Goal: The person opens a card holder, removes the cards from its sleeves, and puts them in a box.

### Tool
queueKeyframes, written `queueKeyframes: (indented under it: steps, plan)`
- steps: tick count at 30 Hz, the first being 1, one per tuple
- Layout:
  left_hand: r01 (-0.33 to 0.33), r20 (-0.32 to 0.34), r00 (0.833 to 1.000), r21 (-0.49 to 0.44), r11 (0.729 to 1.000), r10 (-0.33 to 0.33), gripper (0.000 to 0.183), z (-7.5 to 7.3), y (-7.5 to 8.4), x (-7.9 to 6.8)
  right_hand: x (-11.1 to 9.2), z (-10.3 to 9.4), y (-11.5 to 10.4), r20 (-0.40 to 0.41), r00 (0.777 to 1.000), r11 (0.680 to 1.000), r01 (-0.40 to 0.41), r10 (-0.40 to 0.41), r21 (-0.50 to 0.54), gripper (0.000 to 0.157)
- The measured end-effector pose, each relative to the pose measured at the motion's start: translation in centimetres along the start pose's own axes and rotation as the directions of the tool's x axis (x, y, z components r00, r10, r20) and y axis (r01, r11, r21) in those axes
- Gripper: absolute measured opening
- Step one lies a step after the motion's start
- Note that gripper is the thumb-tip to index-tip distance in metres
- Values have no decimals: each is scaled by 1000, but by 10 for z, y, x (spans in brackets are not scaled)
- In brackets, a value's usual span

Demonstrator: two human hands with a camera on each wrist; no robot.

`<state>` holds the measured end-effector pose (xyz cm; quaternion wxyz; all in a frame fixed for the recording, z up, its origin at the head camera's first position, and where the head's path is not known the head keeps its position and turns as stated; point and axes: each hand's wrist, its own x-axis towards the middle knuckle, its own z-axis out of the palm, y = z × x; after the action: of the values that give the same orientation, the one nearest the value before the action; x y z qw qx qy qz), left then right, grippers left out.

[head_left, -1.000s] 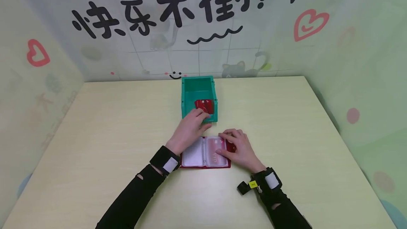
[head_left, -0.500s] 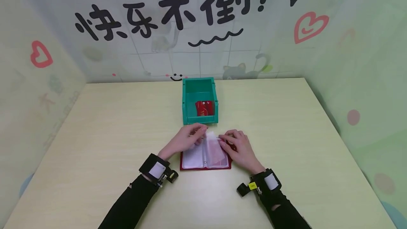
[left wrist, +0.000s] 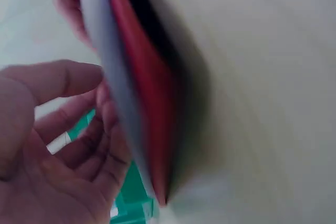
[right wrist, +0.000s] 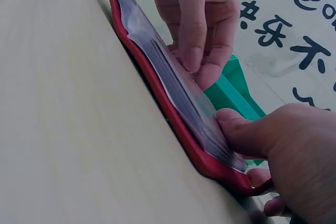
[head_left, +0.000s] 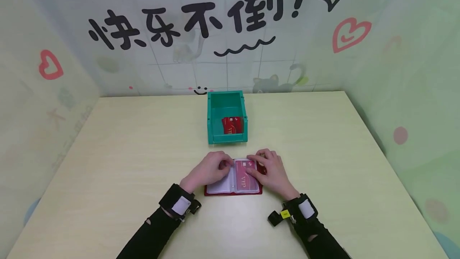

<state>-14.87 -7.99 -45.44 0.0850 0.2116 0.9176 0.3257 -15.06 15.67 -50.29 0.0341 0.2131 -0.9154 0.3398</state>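
Observation:
A small card holder with a red cover and clear plastic sleeves lies spread on the table. On its right side a reddish VIP card shows through a sleeve. My left hand is at the top of the holder near the rings, thumb and fingertips pinching the edge of a clear sleeve. My right hand grips the holder's right edge, thumb on the sleeves and fingers at the cover. Beyond both hands, a teal box holds several red cards.
The pale wooden table extends on all sides of the holder. A printed backdrop with dark lettering stands along its back edge, and cloth walls rise at the sides.
My left hand has come back from the teal box's near rim to the holder. A clear sleeve, lifted half a second ago, now lies flatter over the VIP card. My right hand stays put.

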Motion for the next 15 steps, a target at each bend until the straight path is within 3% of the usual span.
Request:
queueKeyframes:
  steps: [6, 15]
  plan:
    - [100, -60, 993, -73, 992, -105, 18, 11, 1, 5, 0, 2, -2, -6, 1000, 1000, -28, 28, -13, 44]
    - [191, -31, 980, -146, 971, -197, 20, 14, -1, 10, 0, 3, -4, -19, 999, 999, -32, 32, -17, 45]
